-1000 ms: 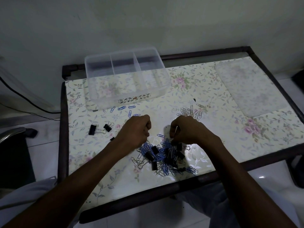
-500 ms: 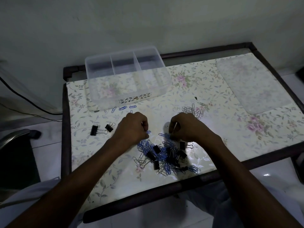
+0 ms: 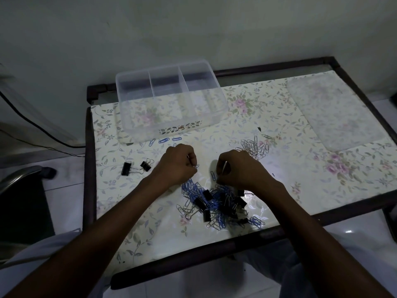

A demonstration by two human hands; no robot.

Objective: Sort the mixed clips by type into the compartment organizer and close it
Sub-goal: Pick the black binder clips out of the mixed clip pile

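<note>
Dim light falls over a small dark-framed table (image 3: pixel 90 168) pushed against a pale wall, its top covered by a floral sheet under clear plastic. From my remote seat I see the clear compartment organizer (image 3: pixel 171 100) standing open at the far left of the top, with three sections along its back and a longer one in front; I can make out no clips inside it. Its translucent lid (image 3: pixel 335 112) lies flat at the far right, well apart from the box.

Near the front edge sits the mixed pile (image 3: pixel 217 203): blue and silver paper clips tangled with black binder clips. Just beyond the right hand lies a heap of silver paper clips (image 3: pixel 253 148). A few blue paper clips (image 3: pixel 164 140) lie in a row just in front of the organizer. Two black binder clips (image 3: pixel 136 167) sit to the left, near each other.

My view shows both hands over the far side of the pile. The left hand (image 3: pixel 178 166) has its fingers curled in, and something blue shows at its fingertips, though I cannot tell for sure what it pinches. The right hand (image 3: pixel 238 168) is also curled, with a thin silvery piece standing up between thumb and fingers; a single blue clip (image 3: pixel 213 175) lies on the table just beside it.

A dark cable (image 3: pixel 32 123) runs along the floor at left, beside a chair arm (image 3: pixel 19 179).
</note>
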